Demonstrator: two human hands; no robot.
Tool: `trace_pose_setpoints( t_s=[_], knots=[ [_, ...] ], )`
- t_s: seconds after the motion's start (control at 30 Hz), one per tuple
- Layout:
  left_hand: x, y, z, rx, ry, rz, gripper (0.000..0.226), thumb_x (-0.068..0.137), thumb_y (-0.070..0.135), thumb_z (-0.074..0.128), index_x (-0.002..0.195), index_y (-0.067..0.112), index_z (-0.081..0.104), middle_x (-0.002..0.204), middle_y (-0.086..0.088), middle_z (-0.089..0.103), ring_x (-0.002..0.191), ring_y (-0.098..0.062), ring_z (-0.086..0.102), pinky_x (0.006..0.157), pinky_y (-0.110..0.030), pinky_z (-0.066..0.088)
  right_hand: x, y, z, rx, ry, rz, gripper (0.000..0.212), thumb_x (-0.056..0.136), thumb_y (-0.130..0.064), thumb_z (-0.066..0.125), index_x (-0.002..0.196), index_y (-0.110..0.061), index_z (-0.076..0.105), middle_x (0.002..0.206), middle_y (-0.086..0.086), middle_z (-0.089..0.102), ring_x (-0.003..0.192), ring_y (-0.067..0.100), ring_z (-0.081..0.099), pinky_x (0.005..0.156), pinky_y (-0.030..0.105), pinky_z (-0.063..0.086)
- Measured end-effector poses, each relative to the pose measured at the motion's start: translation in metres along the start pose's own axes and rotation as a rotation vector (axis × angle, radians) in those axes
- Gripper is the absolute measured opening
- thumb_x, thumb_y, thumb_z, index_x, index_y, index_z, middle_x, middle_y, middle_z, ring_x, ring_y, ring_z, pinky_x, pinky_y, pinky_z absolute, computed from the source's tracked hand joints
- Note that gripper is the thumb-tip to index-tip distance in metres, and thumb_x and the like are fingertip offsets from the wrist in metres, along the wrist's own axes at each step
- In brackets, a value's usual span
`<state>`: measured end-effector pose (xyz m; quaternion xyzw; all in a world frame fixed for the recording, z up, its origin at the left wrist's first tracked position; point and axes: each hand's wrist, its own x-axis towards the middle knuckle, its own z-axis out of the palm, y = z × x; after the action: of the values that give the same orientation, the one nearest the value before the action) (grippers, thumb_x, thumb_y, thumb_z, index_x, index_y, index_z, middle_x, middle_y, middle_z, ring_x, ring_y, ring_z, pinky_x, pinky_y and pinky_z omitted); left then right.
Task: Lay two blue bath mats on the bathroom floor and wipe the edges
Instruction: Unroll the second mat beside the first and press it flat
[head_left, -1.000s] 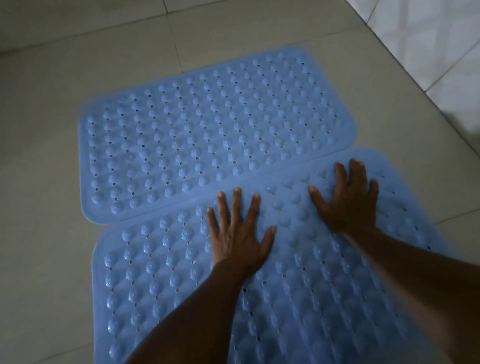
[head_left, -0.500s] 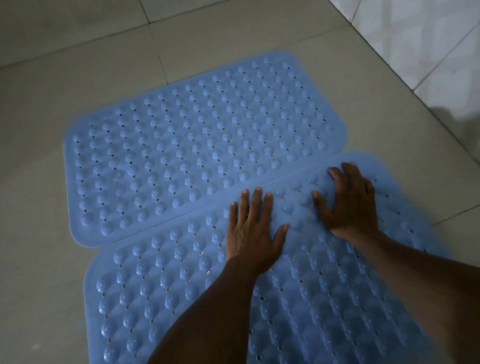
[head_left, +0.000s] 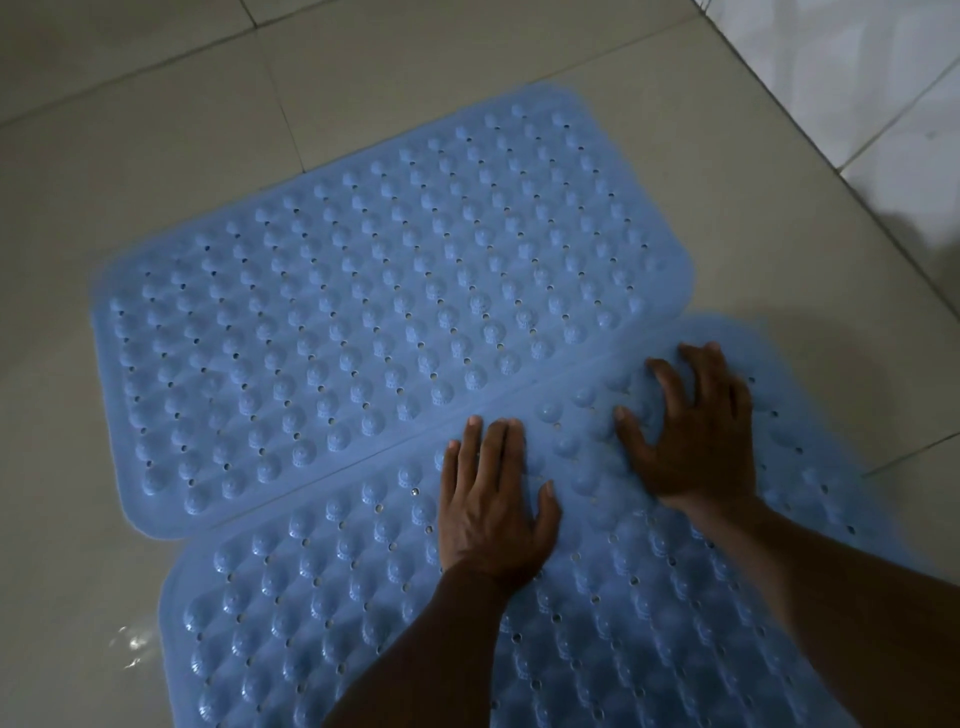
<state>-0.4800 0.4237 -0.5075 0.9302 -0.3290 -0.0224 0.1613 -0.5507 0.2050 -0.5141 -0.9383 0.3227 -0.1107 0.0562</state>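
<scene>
In the head view, two blue mats lie side by side on the tiled floor (head_left: 156, 171), the far mat (head_left: 384, 291) apparently overlapped along its near edge by the near mat (head_left: 363, 597), on which the left hand (head_left: 493, 504) presses flat, fingers together, and the right hand (head_left: 696, 436) rests open, fingers spread.

The near mat (head_left: 322, 613) runs out of the picture at the bottom edge, so its near corners cannot be seen. Both forearms are cut off by the bottom and right edges. The left hand (head_left: 493, 509) and right hand (head_left: 696, 441) cover the bumps beneath their palms. The right part of the near mat is blurred, its bumps hard to tell apart. Whether the near mat's far edge overlaps the far mat (head_left: 374, 291) or only touches it cannot be told.
</scene>
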Motion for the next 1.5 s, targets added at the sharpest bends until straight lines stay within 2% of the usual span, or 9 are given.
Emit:
trace_pose_setpoints(
  t_s=[0.1, 0.3, 0.73, 0.9, 1.03, 1.1, 1.2, 1.27, 1.5],
  knots=[
    [0.0, -0.001, 0.001, 0.012, 0.016, -0.001, 0.067, 0.09, 0.045, 0.054, 0.146, 0.009, 0.052, 0.147, -0.01, 0.053, 0.147, -0.034, 0.038, 0.119, -0.051, 0.032, 0.0, 0.0, 0.0, 0.006, -0.03, 0.014, 0.064, 0.087, -0.057, 0.054, 0.136, -0.016, 0.057, 0.154, 0.017, 0.04, 0.152, 0.039, 0.021, 0.12, 0.054, 0.019],
    [0.003, -0.002, 0.003, 0.026, -0.039, -0.044, 0.069, 0.089, 0.05, 0.052, 0.147, 0.013, 0.052, 0.148, -0.008, 0.051, 0.147, -0.033, 0.037, 0.115, -0.051, 0.036, 0.004, 0.0, 0.001, 0.014, -0.043, 0.013, 0.063, 0.085, -0.056, 0.055, 0.132, -0.014, 0.058, 0.151, 0.018, 0.04, 0.151, 0.041, 0.02, 0.119, 0.055, 0.019],
    [0.001, -0.001, -0.002, 0.043, -0.1, -0.047, 0.072, 0.093, 0.057, 0.044, 0.153, 0.017, 0.042, 0.157, -0.007, 0.041, 0.152, -0.029, 0.026, 0.122, -0.048, 0.028, 0.0, 0.0, 0.01, -0.018, 0.033, -0.034, 0.066, 0.089, -0.058, 0.045, 0.134, -0.012, 0.055, 0.15, 0.02, 0.044, 0.148, 0.043, 0.028, 0.114, 0.06, 0.027],
    [-0.014, -0.015, -0.011, -0.037, -0.096, 0.041, 0.071, 0.097, 0.055, 0.04, 0.158, 0.019, 0.033, 0.162, -0.007, 0.034, 0.155, -0.028, 0.019, 0.125, -0.048, 0.02, -0.022, -0.015, 0.003, 0.03, -0.052, 0.012, 0.066, 0.094, -0.055, 0.035, 0.145, -0.013, 0.045, 0.156, 0.018, 0.038, 0.15, 0.039, 0.024, 0.118, 0.064, 0.017],
    [-0.077, -0.08, -0.045, -0.017, -0.024, -0.112, 0.072, 0.096, 0.055, 0.038, 0.159, 0.02, 0.031, 0.166, -0.009, 0.029, 0.156, -0.03, 0.018, 0.125, -0.048, 0.017, -0.075, -0.076, -0.002, 0.083, 0.027, -0.277, 0.06, 0.093, -0.047, 0.04, 0.138, -0.011, 0.054, 0.148, 0.015, 0.051, 0.145, 0.033, 0.04, 0.114, 0.057, 0.027],
    [-0.11, -0.124, -0.067, 0.067, -0.026, -0.199, 0.075, 0.094, 0.057, 0.037, 0.159, 0.019, 0.03, 0.166, -0.01, 0.026, 0.156, -0.032, 0.017, 0.125, -0.051, 0.021, -0.094, -0.122, 0.0, 0.153, -0.029, -0.41, 0.06, 0.091, -0.048, 0.042, 0.137, -0.012, 0.057, 0.147, 0.014, 0.053, 0.143, 0.031, 0.041, 0.113, 0.056, 0.031],
    [-0.138, -0.171, -0.099, 0.092, -0.069, -0.325, 0.079, 0.095, 0.06, 0.036, 0.162, 0.023, 0.017, 0.169, -0.009, 0.015, 0.157, -0.033, 0.006, 0.126, -0.049, 0.012, -0.112, -0.195, 0.0, 0.21, -0.114, -0.546, 0.058, 0.09, -0.048, 0.045, 0.133, -0.012, 0.06, 0.144, 0.013, 0.056, 0.142, 0.032, 0.044, 0.11, 0.055, 0.036],
    [-0.149, -0.187, -0.108, 0.103, -0.066, -0.323, 0.078, 0.095, 0.059, 0.038, 0.162, 0.022, 0.02, 0.168, -0.009, 0.019, 0.157, -0.033, 0.008, 0.125, -0.049, 0.013, -0.118, -0.235, -0.003, 0.238, -0.14, -0.633, 0.054, 0.088, -0.043, 0.051, 0.129, -0.01, 0.063, 0.139, 0.014, 0.059, 0.139, 0.033, 0.047, 0.108, 0.054, 0.04],
    [-0.154, -0.216, -0.097, 0.022, -0.101, -0.286, 0.069, 0.098, 0.057, 0.041, 0.159, 0.025, 0.031, 0.164, -0.008, 0.029, 0.155, -0.032, 0.016, 0.123, -0.052, 0.024, -0.123, -0.287, 0.01, 0.216, -0.14, -0.669, 0.047, 0.086, -0.036, 0.059, 0.127, -0.013, 0.064, 0.122, 0.015, 0.058, 0.119, 0.034, 0.055, 0.095, 0.045, 0.041]
  ],
)
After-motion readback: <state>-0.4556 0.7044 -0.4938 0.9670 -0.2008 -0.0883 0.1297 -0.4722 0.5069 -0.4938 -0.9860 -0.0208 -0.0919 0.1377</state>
